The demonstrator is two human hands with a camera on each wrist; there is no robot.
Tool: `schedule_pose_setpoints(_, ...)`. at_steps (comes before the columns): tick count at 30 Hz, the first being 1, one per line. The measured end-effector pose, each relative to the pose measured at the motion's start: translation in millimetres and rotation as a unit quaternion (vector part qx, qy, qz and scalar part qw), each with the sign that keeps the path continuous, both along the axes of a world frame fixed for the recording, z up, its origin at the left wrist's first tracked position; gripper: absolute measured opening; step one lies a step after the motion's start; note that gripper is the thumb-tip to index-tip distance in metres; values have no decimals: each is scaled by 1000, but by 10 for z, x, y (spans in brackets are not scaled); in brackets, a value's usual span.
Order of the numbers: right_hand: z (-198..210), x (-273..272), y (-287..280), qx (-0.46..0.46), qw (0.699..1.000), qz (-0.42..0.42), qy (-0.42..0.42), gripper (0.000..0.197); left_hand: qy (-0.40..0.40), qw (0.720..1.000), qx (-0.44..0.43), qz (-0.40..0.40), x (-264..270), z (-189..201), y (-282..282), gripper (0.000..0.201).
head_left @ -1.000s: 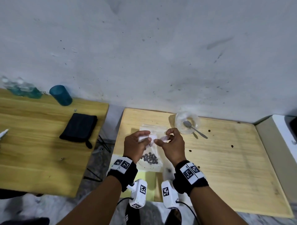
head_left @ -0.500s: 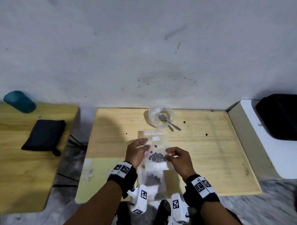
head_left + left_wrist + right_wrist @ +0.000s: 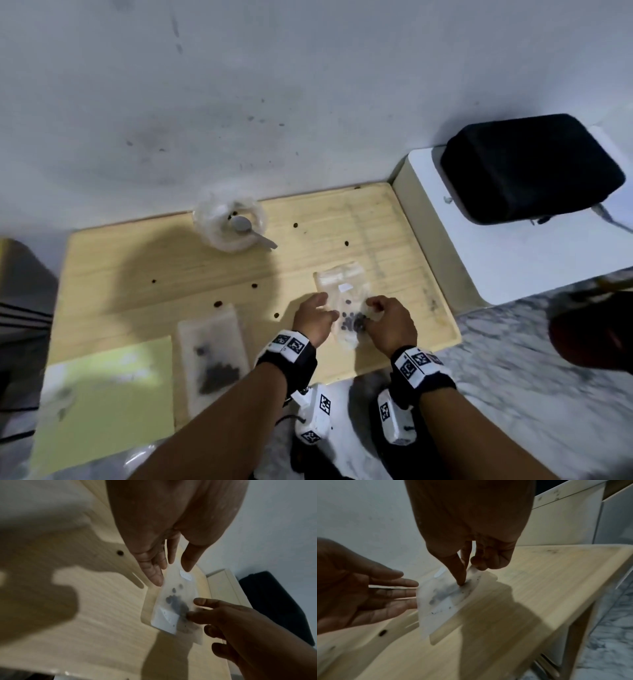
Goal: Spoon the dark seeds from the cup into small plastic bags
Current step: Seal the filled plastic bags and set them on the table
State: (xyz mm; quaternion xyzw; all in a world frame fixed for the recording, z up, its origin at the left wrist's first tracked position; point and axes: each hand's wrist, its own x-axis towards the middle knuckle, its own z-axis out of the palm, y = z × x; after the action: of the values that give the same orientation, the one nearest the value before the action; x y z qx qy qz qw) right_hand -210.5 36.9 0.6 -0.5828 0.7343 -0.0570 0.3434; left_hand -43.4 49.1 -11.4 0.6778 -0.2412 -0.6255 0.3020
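Step in hand, by judgement: setting down a filled small plastic bag (image 3: 346,308) at about 4 o'clock on the desk (image 3: 144,260), toward the near right edge. Right hand (image 3: 390,322) pinching the bag's right edge between thumb and curled fingers (image 3: 462,574); bag tilted, its lower part close to the wood. Left hand (image 3: 313,318) flat and relaxed, fingers (image 3: 154,573) straight and slightly apart, touching the bag's left edge without gripping. Dark seeds (image 3: 352,322) clustered mid-bag, round and matte. Bag film thin, translucent, limp, with a small white label near the top.

Second filled bag (image 3: 214,356) lying flat at 7 o'clock, well apart. Clear crinkled plastic cup (image 3: 229,219) at 12 o'clock, holding a grey metal spoon (image 3: 251,233); very few seeds visible inside. Loose seeds scattered over the pale, grained wood.

Next move, by judgement: release of the bag, then retrieval of a fresh bag and the spoon, or gathering of the strays. Blur limits finer detail.
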Motion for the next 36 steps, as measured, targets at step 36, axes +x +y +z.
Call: schedule_pose_setpoints(36,37,2147,925,73,983,165,-21,63,-168,975,10,143,1994,86,1504,30)
